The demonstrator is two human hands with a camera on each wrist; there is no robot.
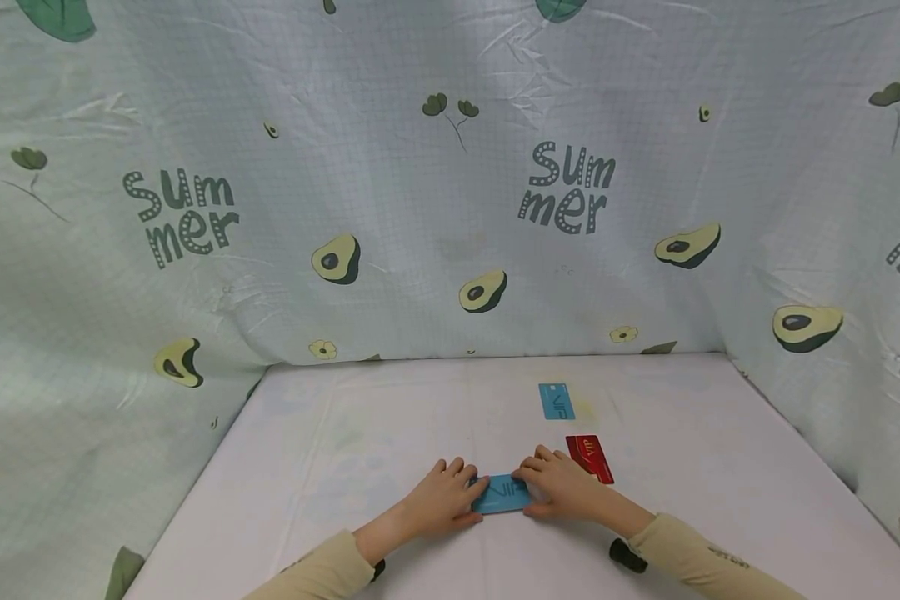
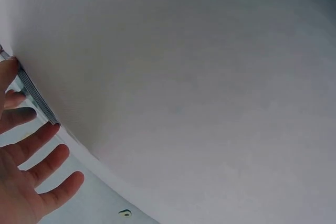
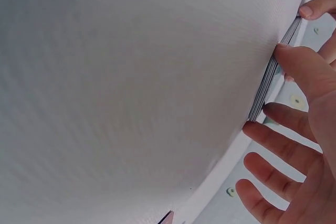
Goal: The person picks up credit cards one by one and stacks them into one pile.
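Where printed cloth [image 1: 405, 183] borders the white table [image 1: 375, 433], the left grip [image 1: 444, 502] and right grip [image 1: 567, 490] hold stacked cards [image 1: 502, 497].

White tabletop [image 1: 330, 450] under & around grip; pale backdrop sheet [image 1: 412, 192] beyond grip & to L/R of it, creased, w/ printed avocados [image 1: 482, 292] & "summer" lettering [image 1: 570, 210]; light soft.

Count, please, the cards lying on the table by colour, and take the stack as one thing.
Blue-topped card stack: 1
Loose blue card: 1
Loose red card: 1
Total: 3, with the stack's layers too fine to count.
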